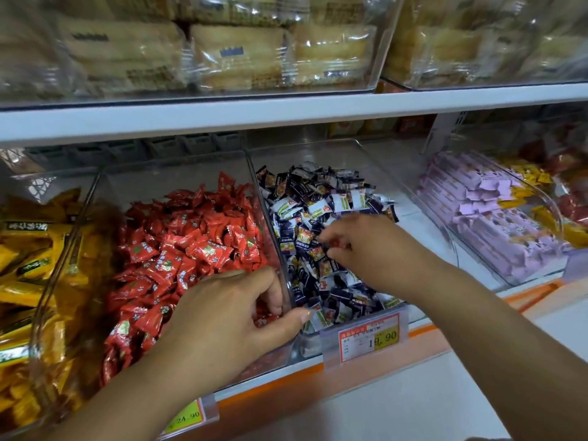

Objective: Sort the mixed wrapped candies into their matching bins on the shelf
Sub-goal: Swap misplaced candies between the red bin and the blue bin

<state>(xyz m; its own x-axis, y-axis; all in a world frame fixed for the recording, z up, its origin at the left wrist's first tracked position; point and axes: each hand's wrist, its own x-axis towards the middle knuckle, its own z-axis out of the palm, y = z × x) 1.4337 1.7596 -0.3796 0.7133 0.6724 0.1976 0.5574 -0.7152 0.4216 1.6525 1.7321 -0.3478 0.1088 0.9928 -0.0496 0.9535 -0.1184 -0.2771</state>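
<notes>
Our right hand (pixel 359 246) pinches what looks like a small red candy (pixel 334 242) between thumb and fingertips, low over the navy-and-white candies (pixel 318 202) in the middle bin (pixel 318 144). At eight o'clock from it, our left hand (pixel 229 316) curls its fingers round red candies (pixel 191 240) in the neighbouring bin (pixel 175 173), thumb lying across the shared wall. Lilac packs (pixel 483 218) lie at three o'clock, yellow packets (pixel 31 265) at nine, and a price tag (pixel 369 337) at six.
</notes>
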